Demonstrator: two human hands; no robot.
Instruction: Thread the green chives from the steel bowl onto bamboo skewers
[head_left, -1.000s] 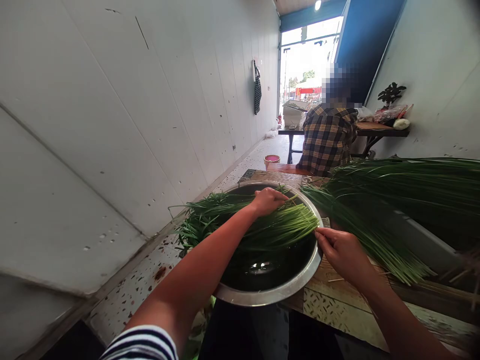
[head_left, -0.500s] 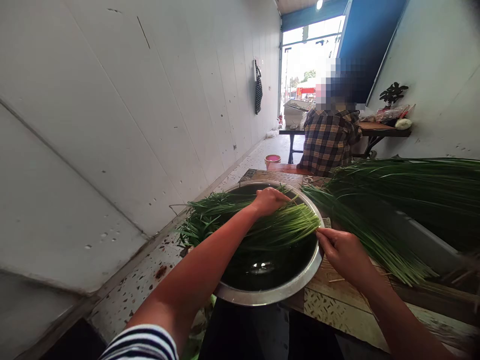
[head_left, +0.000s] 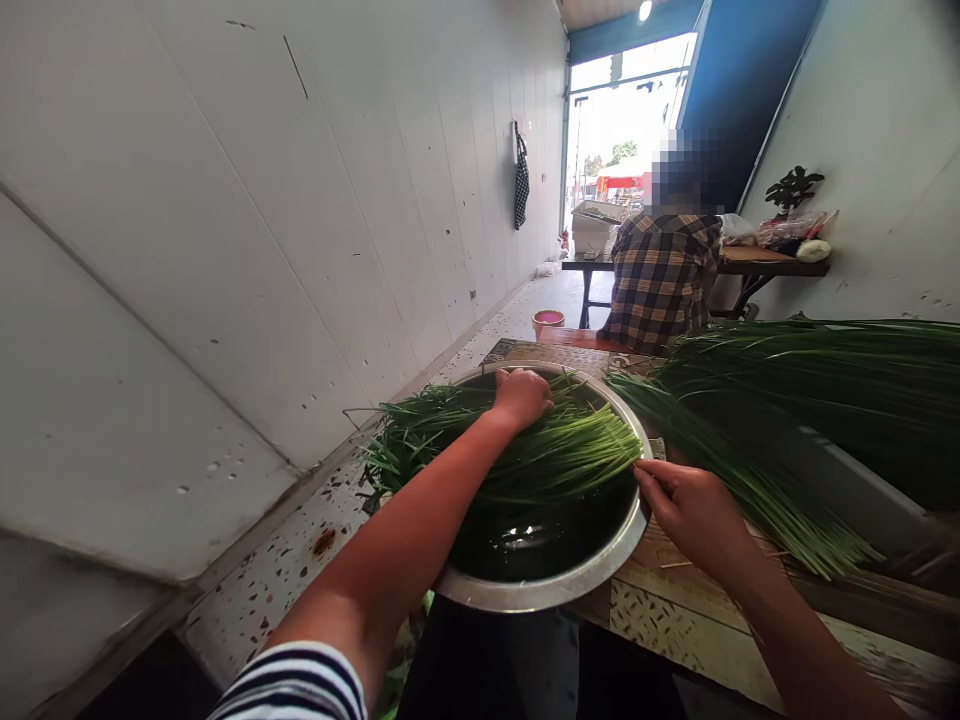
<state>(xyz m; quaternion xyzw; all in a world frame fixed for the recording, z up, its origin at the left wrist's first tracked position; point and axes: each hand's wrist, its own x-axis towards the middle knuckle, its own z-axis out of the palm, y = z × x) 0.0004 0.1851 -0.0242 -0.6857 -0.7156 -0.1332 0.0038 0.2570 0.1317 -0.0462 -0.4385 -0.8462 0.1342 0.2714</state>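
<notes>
A wide metal basin of dark water holds a bunch of long green chives. Their pale cut ends point right, and their leafy tips hang over the left rim. My left hand is closed at the far side of the bunch, its fingers curled among the stems; the exact grip is partly hidden. At the basin's right rim, close to the cut ends, my right hand pinches the edge between thumb and fingers.
More chives lie right of the basin, beside a grey crate under a large heap. The basin stands on a patterned wooden table. Ahead, a person in a plaid shirt sits at another table. A white wall runs along the left.
My left hand has shifted left along the chives, away from their cut ends, and its fingers are more curled. My right hand stays at the rim.
</notes>
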